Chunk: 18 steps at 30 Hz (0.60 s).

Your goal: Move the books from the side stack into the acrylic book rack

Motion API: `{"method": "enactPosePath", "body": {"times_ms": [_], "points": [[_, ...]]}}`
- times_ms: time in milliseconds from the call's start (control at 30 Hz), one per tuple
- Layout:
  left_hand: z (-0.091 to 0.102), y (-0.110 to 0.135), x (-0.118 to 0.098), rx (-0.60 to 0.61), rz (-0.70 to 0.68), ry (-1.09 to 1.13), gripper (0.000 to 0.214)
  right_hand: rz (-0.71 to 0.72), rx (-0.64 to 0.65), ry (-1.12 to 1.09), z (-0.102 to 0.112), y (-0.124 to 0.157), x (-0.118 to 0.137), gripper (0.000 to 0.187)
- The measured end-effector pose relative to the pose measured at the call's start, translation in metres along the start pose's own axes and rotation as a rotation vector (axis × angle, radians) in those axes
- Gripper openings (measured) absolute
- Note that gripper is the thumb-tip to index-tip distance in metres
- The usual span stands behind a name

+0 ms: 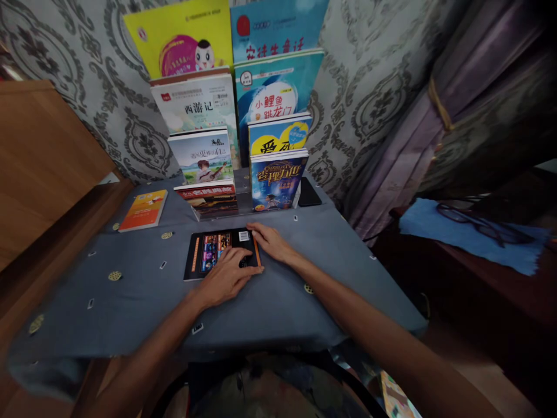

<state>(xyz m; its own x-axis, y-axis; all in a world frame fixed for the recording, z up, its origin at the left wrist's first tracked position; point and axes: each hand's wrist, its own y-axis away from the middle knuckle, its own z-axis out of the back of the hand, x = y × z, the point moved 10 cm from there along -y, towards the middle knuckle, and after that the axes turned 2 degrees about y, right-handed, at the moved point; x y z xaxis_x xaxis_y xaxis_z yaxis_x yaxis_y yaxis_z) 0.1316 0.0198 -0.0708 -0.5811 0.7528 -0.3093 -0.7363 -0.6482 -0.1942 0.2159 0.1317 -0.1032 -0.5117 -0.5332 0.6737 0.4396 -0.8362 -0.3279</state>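
One black book [213, 247] beneath the left hand [228, 273].

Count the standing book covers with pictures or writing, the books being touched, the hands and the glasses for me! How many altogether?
Standing: 8 (lime cover, pale cover, guitar cover, red cover, blue cover, teal cover, blue-and-yellow cover, navy cover)
Black book being touched: 1
Left hand and right hand: 2
Glasses: 1 pair
Total: 12

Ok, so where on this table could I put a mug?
The grey cloth is bare left of the black book, in front of the orange book, and right of the right forearm. The back middle is crowded with standing books.
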Motion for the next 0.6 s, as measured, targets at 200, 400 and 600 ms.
{"method": "enactPosePath", "body": {"times_ms": [200,400,600], "points": [[-0.003,0.002,0.001,-0.004,0.001,-0.012,0.038,0.028,0.007,0.148,-0.002,0.005,0.013,0.037],[0.006,0.011,0.043,-0.086,0.076,-0.046,0.039,0.054,0.02,0.232,-0.005,0.008,0.019,0.042],[0.039,0.046,0.128,-0.228,0.318,-0.119,0.038,0.045,0.031,0.235,-0.006,0.008,0.017,0.042]]}}
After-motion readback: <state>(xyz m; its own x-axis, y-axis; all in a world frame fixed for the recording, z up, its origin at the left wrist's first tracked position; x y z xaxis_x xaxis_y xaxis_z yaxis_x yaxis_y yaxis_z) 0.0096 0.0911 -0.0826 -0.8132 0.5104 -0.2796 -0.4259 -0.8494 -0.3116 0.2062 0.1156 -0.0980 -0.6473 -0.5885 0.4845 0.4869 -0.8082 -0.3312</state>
